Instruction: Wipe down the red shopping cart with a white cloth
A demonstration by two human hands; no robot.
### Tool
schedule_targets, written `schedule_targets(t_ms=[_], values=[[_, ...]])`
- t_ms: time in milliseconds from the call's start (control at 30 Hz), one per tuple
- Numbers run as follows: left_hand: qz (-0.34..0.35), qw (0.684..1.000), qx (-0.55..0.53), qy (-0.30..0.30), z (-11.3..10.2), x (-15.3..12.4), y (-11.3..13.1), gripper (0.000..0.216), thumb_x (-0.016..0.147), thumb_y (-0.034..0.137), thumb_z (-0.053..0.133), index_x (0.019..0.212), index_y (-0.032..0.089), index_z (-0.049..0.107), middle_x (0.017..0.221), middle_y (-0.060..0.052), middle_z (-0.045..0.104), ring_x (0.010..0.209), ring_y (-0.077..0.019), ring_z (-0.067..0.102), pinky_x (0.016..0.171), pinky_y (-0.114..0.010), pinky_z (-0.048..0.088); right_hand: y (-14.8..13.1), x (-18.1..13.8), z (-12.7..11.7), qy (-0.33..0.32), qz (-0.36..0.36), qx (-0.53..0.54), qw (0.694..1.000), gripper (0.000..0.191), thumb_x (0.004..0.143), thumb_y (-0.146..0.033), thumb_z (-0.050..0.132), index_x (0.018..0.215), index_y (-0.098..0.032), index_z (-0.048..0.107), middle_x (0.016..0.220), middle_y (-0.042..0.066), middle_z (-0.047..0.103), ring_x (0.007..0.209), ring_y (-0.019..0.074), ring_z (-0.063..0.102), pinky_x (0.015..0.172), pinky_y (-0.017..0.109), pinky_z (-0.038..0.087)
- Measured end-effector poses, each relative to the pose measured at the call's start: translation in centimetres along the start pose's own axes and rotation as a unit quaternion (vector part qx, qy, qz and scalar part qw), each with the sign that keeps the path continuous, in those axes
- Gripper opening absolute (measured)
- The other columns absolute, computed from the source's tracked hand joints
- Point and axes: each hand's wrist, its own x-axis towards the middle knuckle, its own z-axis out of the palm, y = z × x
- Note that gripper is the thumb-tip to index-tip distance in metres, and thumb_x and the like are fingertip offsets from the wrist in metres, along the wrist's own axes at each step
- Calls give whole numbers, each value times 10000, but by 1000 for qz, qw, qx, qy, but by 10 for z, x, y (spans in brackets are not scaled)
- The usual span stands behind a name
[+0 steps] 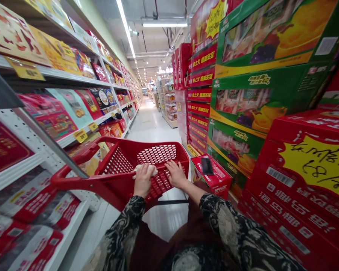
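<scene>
Cart [113,192]: red plastic, standing side-on to the person, who is at 6 o'clock; clock places run from the basket's middle, which puts the handle [87,151] at 9.
Left hand [142,180]: over the near rim [162,168] at about 6 o'clock, its fingers bent and close together, pinning the tissue against the plastic.
Tissue [155,172]: white and crumpled, on the near rim beneath those fingers; paper or fabric, one cannot tell.
Right hand [176,174]: on the same rim at about 4 o'clock, its fingers slightly spread and laid over the edge; whether they curl tightly beneath it, one cannot tell.
Pressure: even contact through flat fingers probably serves better than a hard pinch, since the tissue looks thin enough to bunch or slip.
Brace: the right hand seems well placed to steady the cart against rolling or turning.
Holes: the basket wall is perforated, so loose corners of tissue could snag; tucking them under the palm would likely help.
Carton [222,183]: red, at 4 o'clock, close to the right forearm; keeping that elbow in looks prudent.
Boxes [240,107]: green, stacked high at about 2 o'clock.
Shelves [17,174]: stocked, from 9 to 11 o'clock.
</scene>
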Motion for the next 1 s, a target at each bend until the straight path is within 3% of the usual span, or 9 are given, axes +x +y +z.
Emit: schedule_targets(t_ms=[167,333,433,500,600,700,800,900,1000], values=[[28,999,11,-32,-24,-5,-25,435,762,50,391,1088,214,627,1265,-93,545,1208,-231,427,1035,-425,344,6,0,1,3,-11,-3,1000,655,698,-73,428,1345,-177,405,1418,67,397,1345,216,249,1102,513,86],[-67,992,104,-14,-82,-13,-76,409,797,74,373,1094,184,631,1295,-126,514,1236,-261,399,1055,-454,301,8,-1,2,7,-14,-14,1000,651,695,-63,421,1339,-155,412,1420,72,393,1341,223,259,1101,510,100],[-121,985,124,-2,-96,-15,-83,401,818,86,361,1119,155,617,1315,-165,489,1248,-290,393,1045,-486,303,7,-1,2,7,-11,-17,1000,642,697,-57,416,1331,-156,424,1413,74,404,1340,220,267,1100,512,111],[-133,984,118,-13,-88,-14,-73,394,814,83,375,1125,138,610,1295,-185,503,1230,-299,416,1017,-494,341,7,-1,2,7,-8,-20,1000,636,697,-58,416,1325,-155,432,1404,78,416,1338,220,273,1099,513,120],[-107,988,109,-32,-57,-9,-43,425,792,47,399,1115,221,614,1264,-91,557,1209,-234,457,1016,-428,380,8,0,3,7,-7,-30,1000,635,692,-63,421,1321,-148,436,1398,87,423,1332,227,287,1095,517,134],[-62,996,48,-40,-24,-3,-15,401,807,63,409,1128,195,610,1285,-127,536,1228,-253,439,1032,-451,365,11,0,4,7,-13,-44,999,642,687,-62,414,1325,-136,432,1401,93,419,1326,231,302,1092,518,149],[-16,999,3,-44,-13,-2,-8,371,824,79,406,1110,182,618,1279,-144,539,1235,-257,432,1028,-474,370,15,0,4,10,-23,-54,998,660,672,-50,403,1325,-142,433,1397,91,426,1327,230,305,1087,518,168],[21,999,5,-30,-35,-4,-30,312,848,118,402,1033,190,643,1225,-119,580,1204,-231,461,1009,-465,397,19,1,5,19,-31,-60,998,667,664,-38,391,1319,-158,441,1390,84,437,1325,222,309,1082,519,186],[-4,998,53,24,-94,1,-68,325,878,141,354,1022,180,644,1232,-95,572,1227,-210,434,1038,-438,367,22,2,7,26,-31,-69,997,636,686,-48,384,1312,-141,447,1389,90,436,1318,229,320,1080,525,193]])
